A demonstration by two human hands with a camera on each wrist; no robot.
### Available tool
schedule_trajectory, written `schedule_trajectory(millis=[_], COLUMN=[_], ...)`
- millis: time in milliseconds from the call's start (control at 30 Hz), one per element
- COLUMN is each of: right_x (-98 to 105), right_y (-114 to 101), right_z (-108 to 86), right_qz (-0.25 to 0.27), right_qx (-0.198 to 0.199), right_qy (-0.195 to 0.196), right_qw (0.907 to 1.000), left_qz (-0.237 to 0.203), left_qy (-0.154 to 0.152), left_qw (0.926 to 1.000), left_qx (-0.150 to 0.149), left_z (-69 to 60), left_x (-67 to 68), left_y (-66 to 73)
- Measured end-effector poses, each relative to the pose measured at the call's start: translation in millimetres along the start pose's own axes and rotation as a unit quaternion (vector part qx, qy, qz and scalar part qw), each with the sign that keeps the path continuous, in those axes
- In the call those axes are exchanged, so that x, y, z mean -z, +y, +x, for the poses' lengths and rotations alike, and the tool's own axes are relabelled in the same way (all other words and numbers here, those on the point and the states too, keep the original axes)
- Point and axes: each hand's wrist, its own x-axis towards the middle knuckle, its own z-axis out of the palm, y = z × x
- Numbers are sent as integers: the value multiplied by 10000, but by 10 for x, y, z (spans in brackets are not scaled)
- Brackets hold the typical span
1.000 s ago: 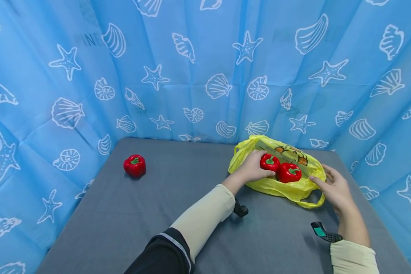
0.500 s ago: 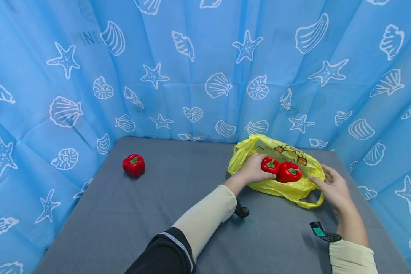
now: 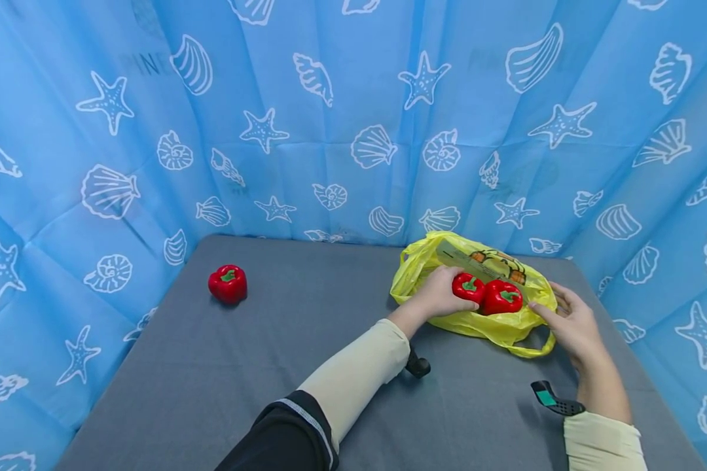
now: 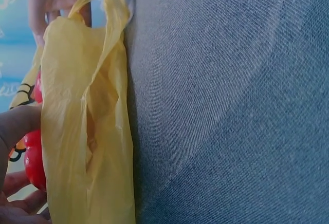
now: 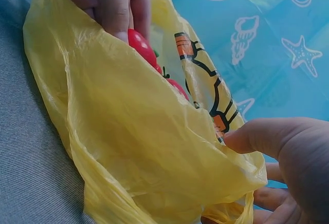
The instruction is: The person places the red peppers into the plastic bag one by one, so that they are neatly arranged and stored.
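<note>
A yellow plastic bag point(image 3: 465, 322) lies with its mouth open at the table's back right. Two red peppers sit side by side in that mouth: a left one point(image 3: 468, 289) and a right one point(image 3: 503, 297). My left hand point(image 3: 438, 294) reaches in over the bag's left rim and grips the left pepper between thumb and fingers. At the bag's right edge, my right hand point(image 3: 573, 324) pinches the rim, thumb inside and fingers outside, as the right wrist view also shows of the bag point(image 5: 133, 131). The peppers' undersides are hidden in the bag.
Another red pepper point(image 3: 228, 284) stands on the grey tabletop point(image 3: 306, 314) at the back left. A blue curtain point(image 3: 330, 98) with white shells and starfish hangs behind the table and along both sides. One bag handle loops toward the table's front.
Inside the bag, the left hand and the pepper it grips have moved slightly down and to the right, beside the other pepper. The right hand has kept its hold on the rim.
</note>
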Motion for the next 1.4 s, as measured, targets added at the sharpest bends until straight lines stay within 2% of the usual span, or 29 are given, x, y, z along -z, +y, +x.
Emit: schedule_trajectory(millis=[300,433,533,733,900,1033,1167,1400], right_x=[-12,-11,-16,-15,-6,-7,-16,-14], right_y=[1,7,8,9,9,-10,-12,18], right_z=[4,2,3,11,-1,-1,2,14], right_qz=[195,232,189,98,182,260,259,266], right_qx=[-5,-4,11,43,67,69,53,52], right_qy=[0,12,24,14,27,54,55,12], right_qw=[9998,9997,9998,9999,9998,9996,9996,9996], left_qz=[3,143,258,200,-114,-481,-889,-1190], left_qy=[-4,-6,22,33,-13,102,402,1054], left_qw=[10000,9998,9995,9986,9969,9940,9898,9843], left_qx=[-26,-104,-189,-497,-772,-979,-1035,-763], left_z=[-8,-28,-68,-191,-311,-425,-585,-974], left_x=[-6,-4,24,138,263,403,593,1007], left_y=[20,21,28,38,2,-77,-208,-543])
